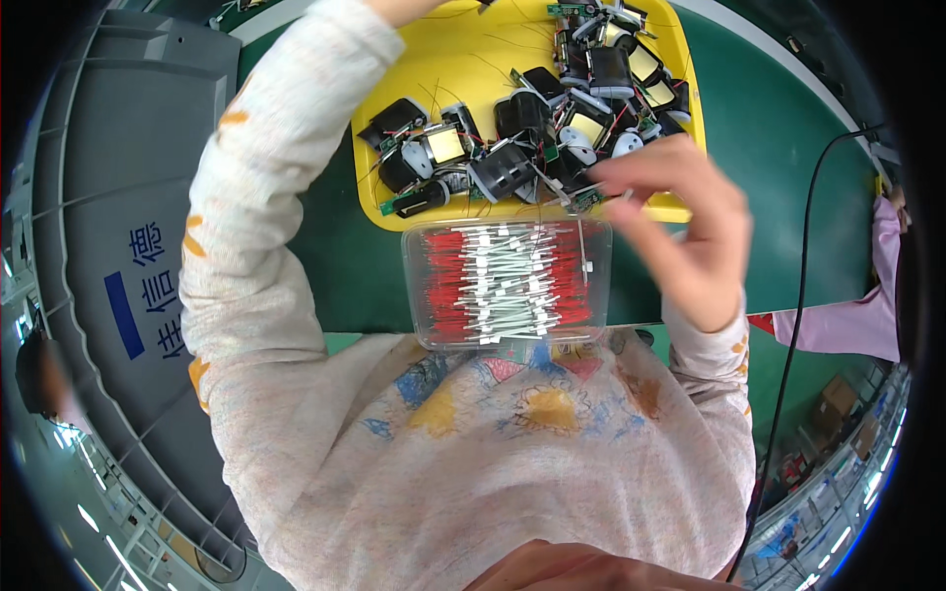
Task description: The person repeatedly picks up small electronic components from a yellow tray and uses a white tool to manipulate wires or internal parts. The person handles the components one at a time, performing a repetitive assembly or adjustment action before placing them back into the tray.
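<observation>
Above the clear plastic box of red-and-white wires (507, 284) on the green desk (778, 128), the right hand (680, 231) pinches one thin white-sleeved wire (583, 246). Whether the left hand, beyond the yellow tray (473, 54), is closed cannot be told.

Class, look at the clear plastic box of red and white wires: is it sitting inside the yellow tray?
No. The clear plastic box rests on the green table, just in front of the yellow tray, which holds black parts instead.

Green tabletop (788, 138) beyond the hand; grey panelled floor (89, 197) far out to its left; bright strip lights low down.
</observation>
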A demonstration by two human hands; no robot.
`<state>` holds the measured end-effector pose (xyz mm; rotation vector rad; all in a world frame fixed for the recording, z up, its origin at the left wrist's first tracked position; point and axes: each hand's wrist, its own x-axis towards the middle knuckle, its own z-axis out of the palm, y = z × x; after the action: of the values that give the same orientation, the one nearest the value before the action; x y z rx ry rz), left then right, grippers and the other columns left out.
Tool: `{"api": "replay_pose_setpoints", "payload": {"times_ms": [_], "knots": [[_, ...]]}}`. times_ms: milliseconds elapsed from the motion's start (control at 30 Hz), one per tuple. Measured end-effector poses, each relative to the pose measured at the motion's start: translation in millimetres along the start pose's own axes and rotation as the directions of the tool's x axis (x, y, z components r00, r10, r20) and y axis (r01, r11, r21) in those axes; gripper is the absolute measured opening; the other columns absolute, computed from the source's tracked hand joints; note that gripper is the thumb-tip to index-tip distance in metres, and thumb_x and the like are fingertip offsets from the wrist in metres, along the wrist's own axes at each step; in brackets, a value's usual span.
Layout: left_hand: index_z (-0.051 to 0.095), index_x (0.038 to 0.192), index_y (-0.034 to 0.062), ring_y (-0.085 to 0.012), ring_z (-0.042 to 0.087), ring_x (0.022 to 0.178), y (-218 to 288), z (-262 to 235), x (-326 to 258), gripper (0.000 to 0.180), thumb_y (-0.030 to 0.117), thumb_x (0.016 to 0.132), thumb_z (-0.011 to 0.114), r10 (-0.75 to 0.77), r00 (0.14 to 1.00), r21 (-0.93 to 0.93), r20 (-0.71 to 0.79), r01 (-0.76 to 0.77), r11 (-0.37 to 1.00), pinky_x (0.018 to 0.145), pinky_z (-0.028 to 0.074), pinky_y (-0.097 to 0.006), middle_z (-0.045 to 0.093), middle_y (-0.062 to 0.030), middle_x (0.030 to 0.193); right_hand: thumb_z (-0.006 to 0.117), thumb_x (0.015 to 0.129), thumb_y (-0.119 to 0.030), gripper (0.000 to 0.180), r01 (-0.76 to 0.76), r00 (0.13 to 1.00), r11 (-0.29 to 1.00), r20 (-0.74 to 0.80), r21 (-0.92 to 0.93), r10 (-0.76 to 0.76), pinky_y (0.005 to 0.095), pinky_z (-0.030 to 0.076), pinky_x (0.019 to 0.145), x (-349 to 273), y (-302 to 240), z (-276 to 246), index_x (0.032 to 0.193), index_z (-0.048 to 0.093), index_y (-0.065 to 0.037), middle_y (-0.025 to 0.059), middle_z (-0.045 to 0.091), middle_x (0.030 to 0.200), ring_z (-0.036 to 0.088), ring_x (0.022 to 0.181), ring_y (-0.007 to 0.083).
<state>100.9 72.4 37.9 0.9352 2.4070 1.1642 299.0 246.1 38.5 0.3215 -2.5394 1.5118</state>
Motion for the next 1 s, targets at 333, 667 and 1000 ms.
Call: {"api": "replay_pose_setpoints", "payload": {"times_ms": [333, 667, 1000], "knots": [[0.050, 0.110, -0.0011, -0.0125, 0.054, 0.089, 15.5, 13.0, -73.4, 0.036, 0.004, 0.075, 0.061, -0.092, 0.969, -0.669, -0.230, -0.089, 0.738, 0.081, 0.043, -0.024, 0.058, -0.0079, 0.097, 0.054, 0.060, -0.011, 0.015, 0.454, 0.869, 0.746, 0.425, -0.487, -0.252, 0.0301, 0.036, 0.067, -8.8, 4.1, 52.3, 0.073, 0.057, -0.005, 0.0051, 0.051, 0.089, 0.048, 0.081, 0.0198], [0.053, 0.108, 0.0001, -0.0094, 0.055, 0.083, 19.8, 26.9, -93.7, 0.041, -0.003, 0.069, 0.065, 0.181, 0.903, -0.452, -0.390, -0.359, 0.817, 0.073, 0.038, -0.020, 0.059, -0.0054, 0.098, 0.061, 0.065, -0.011, 0.016, 0.373, 0.861, 0.888, 0.458, -0.270, -0.222, 0.0326, 0.037, 0.065, 2.9, -4.7, 41.3, 0.079, 0.054, -0.005, 0.0037, 0.053, 0.079, 0.050, 0.077, 0.0204], [0.062, 0.097, 0.0025, -0.0139, 0.054, 0.077, 23.5, 24.0, -97.9, 0.041, -0.002, 0.057, 0.071, 0.324, 0.802, -0.184, -0.503, -0.465, 0.866, 0.070, 0.043, -0.026, 0.063, -0.0051, 0.093, 0.058, 0.077, 0.005, 0.026, -0.422, 0.843, 0.731, 0.528, 0.537, 0.099, 0.0205, 0.045, 0.064, 26.4, -3.6, 10.6, 0.101, 0.052, 0.000, 0.0036, 0.060, 0.082, 0.057, 0.076, 0.0091]]}}
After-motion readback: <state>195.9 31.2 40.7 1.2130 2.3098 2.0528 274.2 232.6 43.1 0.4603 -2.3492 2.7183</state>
